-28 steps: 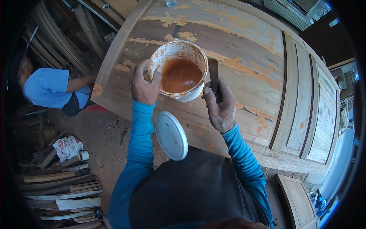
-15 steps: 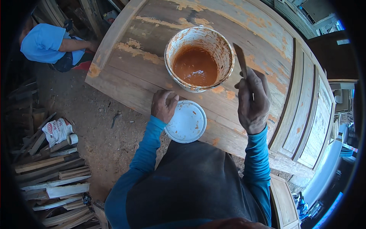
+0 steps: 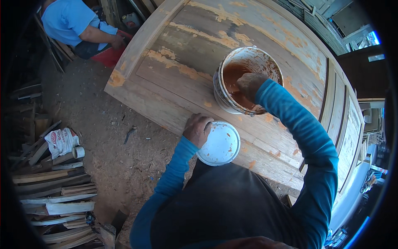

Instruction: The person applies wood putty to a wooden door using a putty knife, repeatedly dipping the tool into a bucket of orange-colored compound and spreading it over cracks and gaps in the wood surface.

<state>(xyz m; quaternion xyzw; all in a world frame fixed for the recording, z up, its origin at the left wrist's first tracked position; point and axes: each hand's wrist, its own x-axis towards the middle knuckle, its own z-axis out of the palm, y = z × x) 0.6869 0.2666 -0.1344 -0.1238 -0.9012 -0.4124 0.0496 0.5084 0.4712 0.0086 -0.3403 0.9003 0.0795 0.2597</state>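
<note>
A white bucket [image 3: 222, 94] of orange-brown filler paste [image 3: 235, 71] rests on a wooden door panel [image 3: 178, 93], its inner wall smeared with the same paste. My right hand [image 3: 251, 85] reaches down inside the bucket's mouth, closed around a putty knife. Most of that knife is hidden by the hand and bucket. At the near edge of the panel, my left hand [image 3: 198, 129] grips the left rim of a round white lid [image 3: 219, 143]. Small orange specks of paste dot the lid.
Patches of dried orange filler mark the panel. Another person in a light blue shirt [image 3: 68, 23] sits at the far left beside a red object [image 3: 108, 56]. Stacked wood strips [image 3: 62, 195] and a white sack [image 3: 62, 142] lie on the left floor.
My right hand has moved from right of the bucket down into it with the putty knife. My left hand still holds the lid. The whole view has shifted slightly.
</note>
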